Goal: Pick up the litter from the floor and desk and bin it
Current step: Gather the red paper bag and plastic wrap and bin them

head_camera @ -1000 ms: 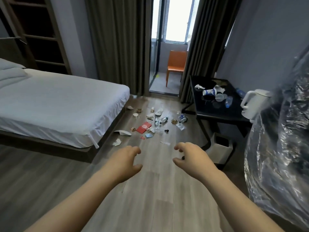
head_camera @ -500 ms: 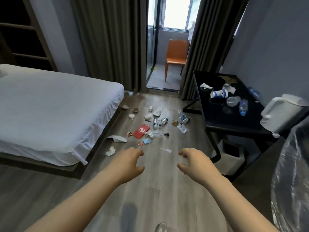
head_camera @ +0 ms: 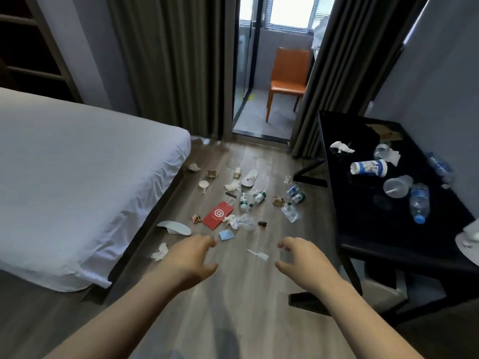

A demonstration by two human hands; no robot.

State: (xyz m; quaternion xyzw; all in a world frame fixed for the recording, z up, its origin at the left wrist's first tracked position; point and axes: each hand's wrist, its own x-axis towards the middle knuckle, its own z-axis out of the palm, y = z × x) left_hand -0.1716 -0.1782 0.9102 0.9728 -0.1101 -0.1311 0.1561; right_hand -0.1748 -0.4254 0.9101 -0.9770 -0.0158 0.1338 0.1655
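Note:
Litter lies scattered on the wooden floor ahead: a red paper bag (head_camera: 217, 215), small green-capped bottles (head_camera: 243, 200), crumpled clear plastic (head_camera: 242, 222), a blue scrap (head_camera: 226, 235), white tissues (head_camera: 160, 252) and a white slipper (head_camera: 174, 227). On the black desk (head_camera: 368, 224) lie a tipped paper cup (head_camera: 368, 167), a clear plastic cup (head_camera: 396, 186), water bottles (head_camera: 419, 202) and tissue (head_camera: 340, 147). My left hand (head_camera: 190, 260) and right hand (head_camera: 302, 257) reach forward above the floor, fingers loosely curled, holding nothing. No bin shows now.
A white-sheeted bed (head_camera: 77, 177) fills the left side. Dark curtains (head_camera: 168, 60) frame a glass door to a balcony with an orange chair (head_camera: 287, 79). A white kettle (head_camera: 469, 238) sits at the desk's near right corner. Floor between bed and desk is a narrow aisle.
I have moved forward toward the litter; the bed and desk are closer. The clear plastic-wrapped thing on the right and the bin under the desk have left view. Both hands stay empty.

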